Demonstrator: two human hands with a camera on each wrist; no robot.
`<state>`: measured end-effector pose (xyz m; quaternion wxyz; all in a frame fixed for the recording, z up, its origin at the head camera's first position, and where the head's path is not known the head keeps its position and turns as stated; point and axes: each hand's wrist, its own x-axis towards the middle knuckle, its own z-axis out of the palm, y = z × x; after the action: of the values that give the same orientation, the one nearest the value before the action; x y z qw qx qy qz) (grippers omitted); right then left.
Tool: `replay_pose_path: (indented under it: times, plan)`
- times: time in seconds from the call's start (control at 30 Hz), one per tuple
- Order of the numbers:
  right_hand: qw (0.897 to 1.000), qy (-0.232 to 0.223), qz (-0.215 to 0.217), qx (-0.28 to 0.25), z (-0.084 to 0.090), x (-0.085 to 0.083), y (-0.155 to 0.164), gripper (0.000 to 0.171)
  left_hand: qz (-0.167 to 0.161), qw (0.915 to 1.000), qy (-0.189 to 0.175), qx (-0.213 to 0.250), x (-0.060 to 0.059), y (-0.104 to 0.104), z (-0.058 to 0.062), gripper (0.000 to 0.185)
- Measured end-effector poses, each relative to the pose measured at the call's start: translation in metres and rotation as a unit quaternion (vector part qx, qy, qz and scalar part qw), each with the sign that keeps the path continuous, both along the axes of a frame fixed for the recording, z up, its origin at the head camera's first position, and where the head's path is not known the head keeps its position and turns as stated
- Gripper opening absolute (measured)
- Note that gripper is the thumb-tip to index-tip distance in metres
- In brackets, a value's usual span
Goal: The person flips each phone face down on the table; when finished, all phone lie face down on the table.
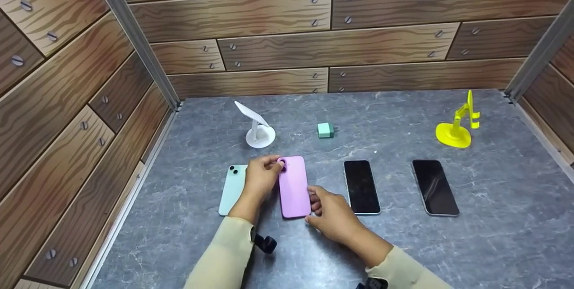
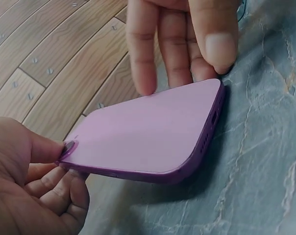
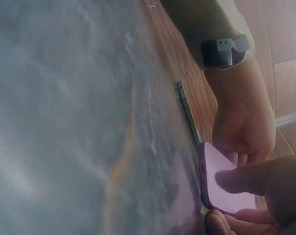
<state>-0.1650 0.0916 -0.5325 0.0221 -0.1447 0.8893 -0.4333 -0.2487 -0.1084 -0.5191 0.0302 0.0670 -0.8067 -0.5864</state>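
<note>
Head view: both hands' fingers pinch the purple case (image 1: 293,186), lifted off the table (image 1: 403,244), not yet fitted to any phone.

I can read no text, label, brand, number or sign in any view. The purple phone case (image 1: 294,186) shows a plain back, and the mint phone (image 1: 232,189) beside it carries no logo I can make out. The two dark phone screens (image 1: 361,186) are blank, and the small green charger (image 1: 325,130) is too small to show any marking.
</note>
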Motion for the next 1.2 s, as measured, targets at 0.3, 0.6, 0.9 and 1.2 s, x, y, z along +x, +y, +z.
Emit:
replay_pose_path:
  times: [0.3, 0.6, 0.9, 1.2]
  plan:
    - [0.999, 0.020, -0.007, 0.025, 0.002, -0.006, -0.003, 0.076, -0.011, 0.9986, -0.012, 0.051, 0.000, 0.001, -0.003, 0.028]
    - [0.999, 0.040, -0.017, 0.026, -0.003, -0.010, -0.006, 0.078, -0.012, 0.9971, -0.018, 0.073, -0.004, 0.001, -0.006, 0.031]
    - [0.998, 0.040, -0.021, 0.035, -0.004, -0.009, -0.007, 0.080, -0.046, 0.9989, 0.009, -0.003, -0.001, -0.002, -0.007, 0.034]
    - [0.998, 0.043, -0.023, 0.050, -0.005, -0.010, -0.007, 0.080, -0.142, 0.9839, 0.049, -0.097, 0.020, -0.014, -0.011, 0.063]
